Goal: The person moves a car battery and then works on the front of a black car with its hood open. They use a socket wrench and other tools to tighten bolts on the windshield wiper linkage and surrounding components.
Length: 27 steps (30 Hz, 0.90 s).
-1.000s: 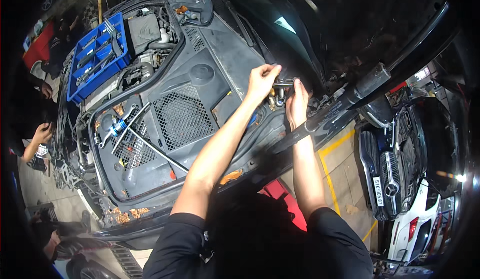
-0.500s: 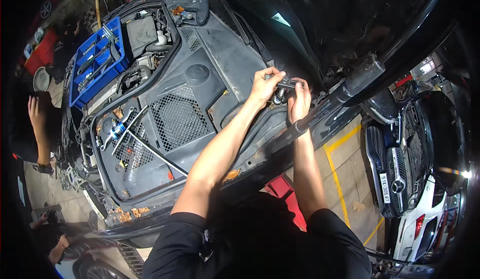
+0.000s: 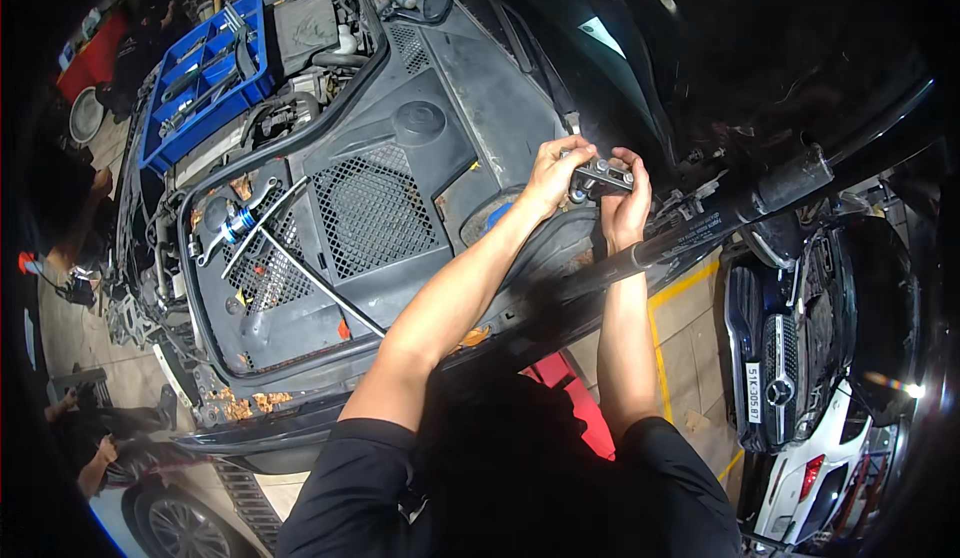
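Setting: garage, open engine bay (image 3: 330, 188).
Change: small metal bracket (image 3: 603, 176) now lifted clear of the cowl.
Left hand (image 3: 552, 173): fingers closed on bracket.
Right hand (image 3: 626, 208): pinching its other end.

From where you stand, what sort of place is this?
Most likely a car repair workshop: an open engine bay under the person's hands, a blue tool tray resting on it, and a white car parked alongside.
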Each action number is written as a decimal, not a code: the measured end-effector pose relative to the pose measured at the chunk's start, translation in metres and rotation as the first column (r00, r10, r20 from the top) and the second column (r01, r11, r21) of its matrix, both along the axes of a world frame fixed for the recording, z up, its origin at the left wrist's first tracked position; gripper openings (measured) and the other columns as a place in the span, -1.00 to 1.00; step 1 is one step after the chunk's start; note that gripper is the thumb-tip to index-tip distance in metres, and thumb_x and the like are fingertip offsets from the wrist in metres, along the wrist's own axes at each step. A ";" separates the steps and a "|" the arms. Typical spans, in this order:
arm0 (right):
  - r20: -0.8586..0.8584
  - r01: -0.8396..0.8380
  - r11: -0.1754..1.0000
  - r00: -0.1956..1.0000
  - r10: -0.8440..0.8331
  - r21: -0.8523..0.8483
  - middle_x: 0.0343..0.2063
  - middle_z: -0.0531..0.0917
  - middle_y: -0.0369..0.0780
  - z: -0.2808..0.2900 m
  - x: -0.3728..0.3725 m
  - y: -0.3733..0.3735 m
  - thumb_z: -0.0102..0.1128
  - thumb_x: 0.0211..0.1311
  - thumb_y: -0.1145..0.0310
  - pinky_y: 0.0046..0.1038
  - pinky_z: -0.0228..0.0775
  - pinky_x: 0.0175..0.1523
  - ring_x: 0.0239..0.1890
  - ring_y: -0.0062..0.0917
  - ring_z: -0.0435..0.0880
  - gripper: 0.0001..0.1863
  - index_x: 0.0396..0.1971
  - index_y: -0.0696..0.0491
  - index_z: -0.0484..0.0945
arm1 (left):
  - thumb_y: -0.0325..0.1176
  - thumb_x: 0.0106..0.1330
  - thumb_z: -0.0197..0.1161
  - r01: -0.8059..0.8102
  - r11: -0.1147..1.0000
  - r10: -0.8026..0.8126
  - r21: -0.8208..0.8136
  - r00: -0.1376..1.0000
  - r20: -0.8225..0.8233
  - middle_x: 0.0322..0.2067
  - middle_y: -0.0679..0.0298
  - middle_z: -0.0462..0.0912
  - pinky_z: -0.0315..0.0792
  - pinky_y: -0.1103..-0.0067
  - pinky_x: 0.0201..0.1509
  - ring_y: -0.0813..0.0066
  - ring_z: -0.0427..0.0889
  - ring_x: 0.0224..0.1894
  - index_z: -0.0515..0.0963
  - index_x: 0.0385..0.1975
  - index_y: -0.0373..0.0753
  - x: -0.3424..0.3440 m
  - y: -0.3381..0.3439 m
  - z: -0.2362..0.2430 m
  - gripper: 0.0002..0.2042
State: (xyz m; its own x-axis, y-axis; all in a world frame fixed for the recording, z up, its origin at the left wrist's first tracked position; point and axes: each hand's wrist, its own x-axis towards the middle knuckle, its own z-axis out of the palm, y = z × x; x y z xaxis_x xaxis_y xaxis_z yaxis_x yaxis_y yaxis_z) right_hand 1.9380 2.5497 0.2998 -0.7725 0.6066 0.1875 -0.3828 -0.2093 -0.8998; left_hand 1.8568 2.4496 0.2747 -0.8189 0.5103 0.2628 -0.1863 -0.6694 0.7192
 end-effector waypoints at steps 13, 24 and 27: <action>-0.094 0.036 0.983 0.995 -0.019 0.183 0.10 0.45 0.05 -0.003 0.017 -0.019 -0.24 0.48 0.27 -0.33 0.22 0.28 0.14 -0.35 0.44 -0.60 0.18 0.17 0.27 | -0.36 0.28 0.21 -0.024 0.998 0.026 -0.059 0.999 0.043 -0.51 0.37 0.60 0.37 0.70 -0.31 0.67 0.52 -0.43 0.59 -0.44 -0.29 0.001 -0.002 -0.002 -0.86; 0.097 0.124 0.992 0.988 -0.123 -0.003 -0.10 0.62 -0.13 -0.020 0.016 -0.004 0.07 0.33 0.46 -0.47 0.42 0.07 -0.04 -0.46 0.60 -0.81 -0.10 0.12 0.45 | -0.39 0.26 0.16 0.193 0.978 -0.199 0.081 0.977 0.071 -0.39 0.31 0.56 0.42 0.64 -0.20 0.57 0.53 -0.33 0.47 -0.29 -0.27 -0.006 -0.004 -0.006 -0.88; 0.046 0.090 0.995 0.995 -0.092 0.047 -0.04 0.60 -0.08 -0.021 0.019 0.000 0.09 0.30 0.49 -0.44 0.42 0.10 0.00 -0.43 0.59 -0.80 -0.10 0.15 0.45 | -0.46 0.24 0.22 0.262 0.963 -0.266 0.061 0.959 0.093 -0.31 0.23 0.58 0.45 0.62 -0.15 0.54 0.55 -0.27 0.46 -0.29 -0.24 -0.003 -0.006 -0.002 -0.90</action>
